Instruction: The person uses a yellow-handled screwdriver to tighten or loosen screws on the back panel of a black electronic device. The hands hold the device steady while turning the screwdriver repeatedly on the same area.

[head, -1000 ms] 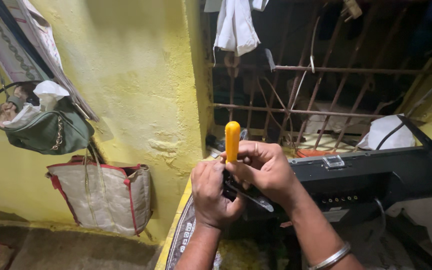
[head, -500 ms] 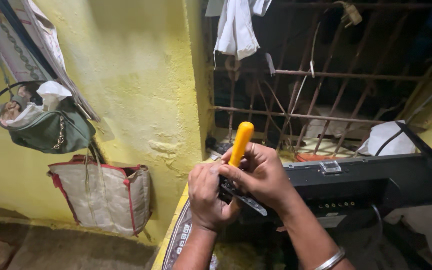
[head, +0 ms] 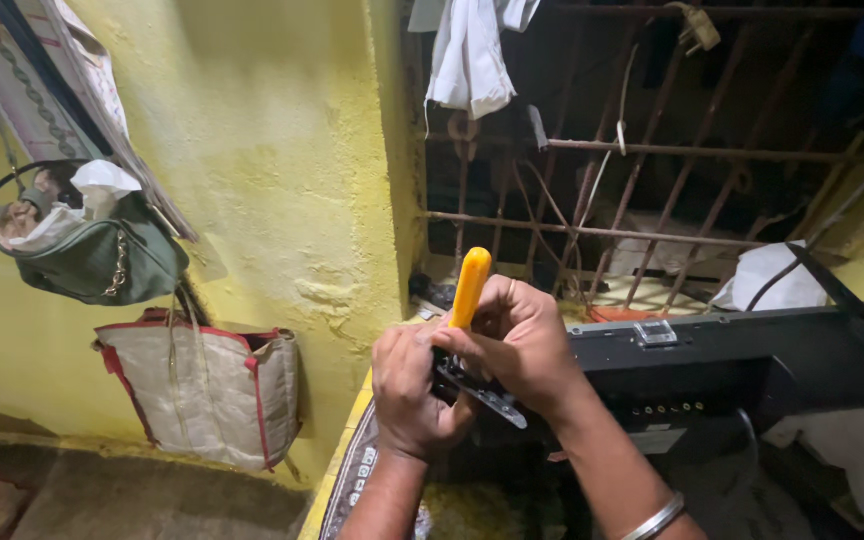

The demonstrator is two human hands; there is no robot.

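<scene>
While both hands meet just in front of the lens, I see the left hand [head: 412,395] curled shut around a small dark part [head: 452,378] at the near edge of the black device [head: 752,365], its knuckles pressed against the other hand. My right hand [head: 517,340] is wrapped over the shaft of an orange-handled screwdriver [head: 470,287] — the handle pokes up and leans slightly right between thumb and fingers, its tip hidden inside the grip. A thin metal strip [head: 487,397] juts out below the right hand, slanting down to the right. A silver bangle [head: 657,518] circles the right wrist at the bottom edge of the picture.

Under the forearms lies a patterned cloth [head: 352,480] over a yellow ledge. The black device stretches off to the right, with a small metal latch [head: 655,332] on top and a row of tiny sockets on its near face.

Beyond, to the left, a rough yellow wall [head: 252,150] carries a green handbag [head: 102,255] stuffed with white paper, and a beige tote with red trim [head: 202,390] hangs lower down. Farther back — behind the device — a rusted window grille [head: 652,190] fills the dark opening, with a white cloth [head: 472,55] draped from its top.
</scene>
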